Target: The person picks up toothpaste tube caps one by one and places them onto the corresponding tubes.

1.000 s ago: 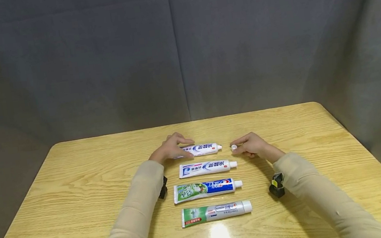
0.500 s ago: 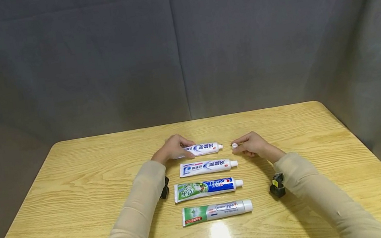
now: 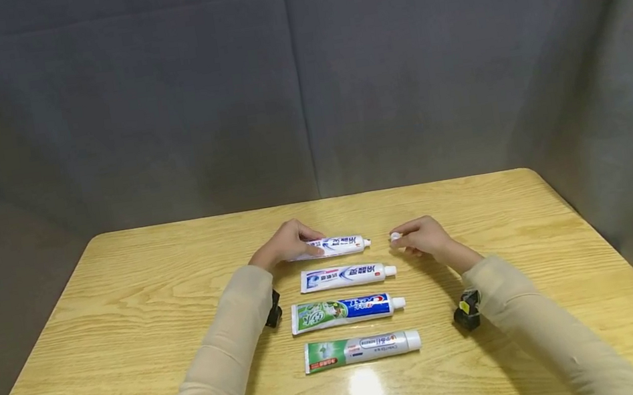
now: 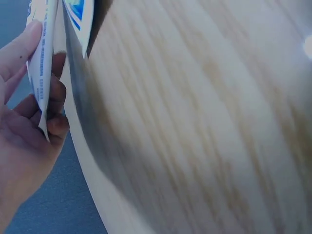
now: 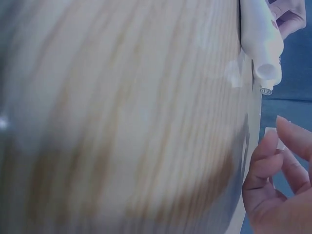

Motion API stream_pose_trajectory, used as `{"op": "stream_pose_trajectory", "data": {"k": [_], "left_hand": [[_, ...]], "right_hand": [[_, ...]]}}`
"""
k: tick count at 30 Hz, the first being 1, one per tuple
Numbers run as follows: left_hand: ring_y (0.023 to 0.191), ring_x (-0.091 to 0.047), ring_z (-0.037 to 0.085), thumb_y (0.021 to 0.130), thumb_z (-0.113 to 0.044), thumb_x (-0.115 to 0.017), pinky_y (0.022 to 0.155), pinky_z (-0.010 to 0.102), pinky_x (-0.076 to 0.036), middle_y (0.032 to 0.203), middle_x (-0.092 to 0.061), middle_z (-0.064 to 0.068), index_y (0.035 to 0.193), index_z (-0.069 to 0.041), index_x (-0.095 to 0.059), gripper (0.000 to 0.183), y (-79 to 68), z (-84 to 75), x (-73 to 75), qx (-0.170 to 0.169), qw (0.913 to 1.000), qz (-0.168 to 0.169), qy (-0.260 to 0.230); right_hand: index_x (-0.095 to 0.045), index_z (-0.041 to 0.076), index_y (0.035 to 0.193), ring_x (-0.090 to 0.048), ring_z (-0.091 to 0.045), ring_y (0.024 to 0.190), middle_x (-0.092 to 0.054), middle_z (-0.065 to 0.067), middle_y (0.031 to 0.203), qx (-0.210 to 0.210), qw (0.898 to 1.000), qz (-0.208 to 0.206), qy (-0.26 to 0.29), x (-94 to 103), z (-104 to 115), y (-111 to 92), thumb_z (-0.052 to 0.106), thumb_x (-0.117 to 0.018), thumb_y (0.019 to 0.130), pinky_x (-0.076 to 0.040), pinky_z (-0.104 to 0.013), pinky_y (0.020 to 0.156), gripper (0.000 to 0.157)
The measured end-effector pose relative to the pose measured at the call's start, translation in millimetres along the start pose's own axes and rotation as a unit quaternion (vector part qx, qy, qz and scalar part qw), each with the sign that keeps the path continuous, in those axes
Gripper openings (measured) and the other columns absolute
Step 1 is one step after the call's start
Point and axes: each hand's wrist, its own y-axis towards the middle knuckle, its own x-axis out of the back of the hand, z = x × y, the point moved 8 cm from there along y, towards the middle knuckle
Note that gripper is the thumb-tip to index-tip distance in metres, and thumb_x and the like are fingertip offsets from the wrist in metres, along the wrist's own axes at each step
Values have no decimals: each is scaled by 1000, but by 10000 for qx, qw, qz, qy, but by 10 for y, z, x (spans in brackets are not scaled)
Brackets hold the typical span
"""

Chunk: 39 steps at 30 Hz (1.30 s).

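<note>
My left hand (image 3: 289,242) grips the back end of the farthest toothpaste tube (image 3: 344,245), white with blue print, its bare nozzle pointing right. In the left wrist view the thumb lies along one face of that tube (image 4: 43,63) and the fingers curl behind it. A short gap to the right, my right hand (image 3: 426,236) pinches a small white cap (image 3: 396,236) between thumb and fingertips. The right wrist view shows the cap (image 5: 280,145) partly hidden by the fingers, with the uncapped nozzle (image 5: 266,91) beyond.
Nearer on the wooden table (image 3: 129,332) lie three capped tubes in a column: a white-and-blue one (image 3: 342,277), a green-and-blue one (image 3: 341,312) and a green-and-silver one (image 3: 362,350). A dark grey curtain (image 3: 301,91) hangs behind the table.
The left hand's fingers have closed around the far tube, which sits slightly higher and tilted. The right hand, still pinching the cap, has shifted a little to the right.
</note>
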Motion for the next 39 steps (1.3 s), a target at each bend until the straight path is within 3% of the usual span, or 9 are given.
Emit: {"op": "stream_pose_trajectory", "data": {"k": [7, 14, 19, 24, 32, 39], "left_hand": [[99, -59, 18, 76, -8, -73, 88, 32, -42, 108, -64, 10, 106, -4, -67, 31, 8, -23, -17, -181, 9994, 18, -282], [108, -56, 22, 79, -8, -69, 95, 36, -39, 112, -63, 10, 109, -3, -66, 30, 19, -64, 7, -406, 9972, -30, -627], [107, -56, 21, 80, -9, -69, 96, 37, -38, 113, -62, 9, 109, -5, -66, 30, 12, -108, 72, -358, 9964, -140, -752], [106, -56, 20, 80, -10, -70, 95, 37, -38, 113, -63, 8, 107, -6, -68, 28, -3, -144, 144, -322, 9961, -220, -787], [103, -57, 21, 80, -8, -69, 93, 36, -40, 111, -63, 10, 107, -3, -67, 28, -12, -187, 208, -376, 9953, -260, -854], [105, -57, 23, 80, -7, -69, 93, 36, -40, 111, -63, 12, 107, -1, -66, 28, 21, -215, 206, -597, 9943, -284, -834]], "right_hand": [[-59, -9, 113, -62, -14, 65, -67, -13, 84, -14, 9997, -226, -100, 59, 2, -7, 6, -63, 84, -49, -28, 59, 33], [-55, -11, 117, -62, -18, 70, -66, -21, 92, 176, 9998, -120, -19, 33, 25, 14, 5, -61, 86, -50, -29, 60, 36], [-53, -11, 117, -61, -17, 66, -64, -17, 87, 364, 9992, -153, -15, 38, 81, 13, 5, -60, 86, -49, -29, 57, 35], [-54, -10, 103, -58, -15, 60, -59, -3, 78, 581, 9977, -336, 132, 81, 132, 25, 3, -64, 83, -46, -27, 53, 26], [-60, -6, 109, -61, -21, 81, -64, -7, 93, 588, 9970, -399, 297, 80, 169, 44, 10, -60, 88, -50, -31, 67, 27], [-58, -7, 101, -62, -27, 79, -63, -13, 90, 807, 9940, -342, 650, 59, 220, 57, 7, -60, 87, -51, -37, 71, 20]]}}
